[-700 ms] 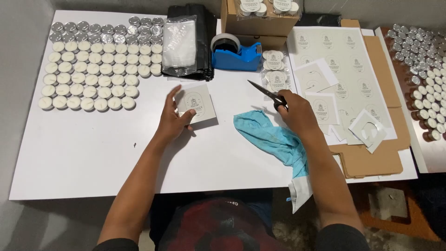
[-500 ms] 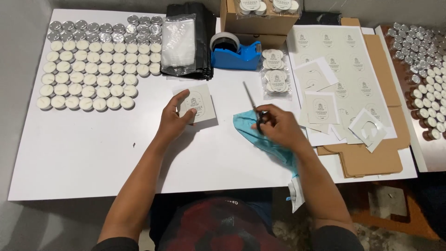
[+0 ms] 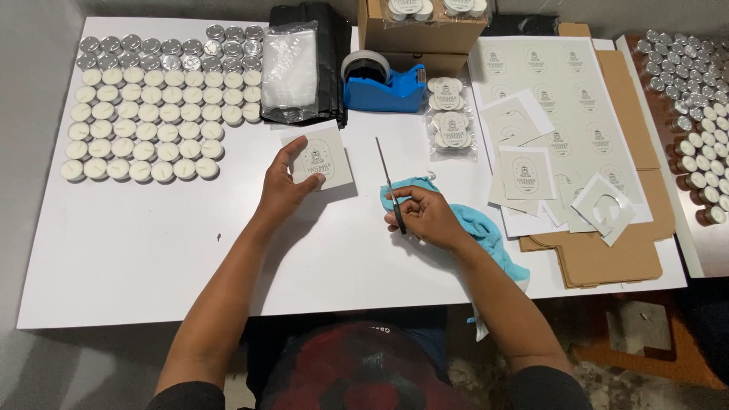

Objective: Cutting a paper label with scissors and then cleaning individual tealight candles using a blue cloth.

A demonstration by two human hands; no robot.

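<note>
My left hand point(image 3: 284, 190) pinches the lower left edge of a square paper label point(image 3: 319, 158) with a round printed design, lying on the white table point(image 3: 152, 258). My right hand point(image 3: 425, 216) grips a pair of scissors point(image 3: 389, 182), blades closed and pointing away from me, just right of the label. Under the right hand and wrist lies a blue cloth point(image 3: 474, 228).
Rows of white tealight candles point(image 3: 144, 121) fill the left of the table. At the back stand a blue tape dispenser point(image 3: 383, 83), a plastic bag point(image 3: 292, 68) and a cardboard box point(image 3: 421, 26). Label sheets point(image 3: 554, 91) and cut pieces on flat cardboard point(image 3: 607, 258) lie right; more candles point(image 3: 695, 114) far right.
My right hand carried the scissors left from the label sheets to just beside the label, the blades swinging to point away from me. My left hand stayed on the label.
</note>
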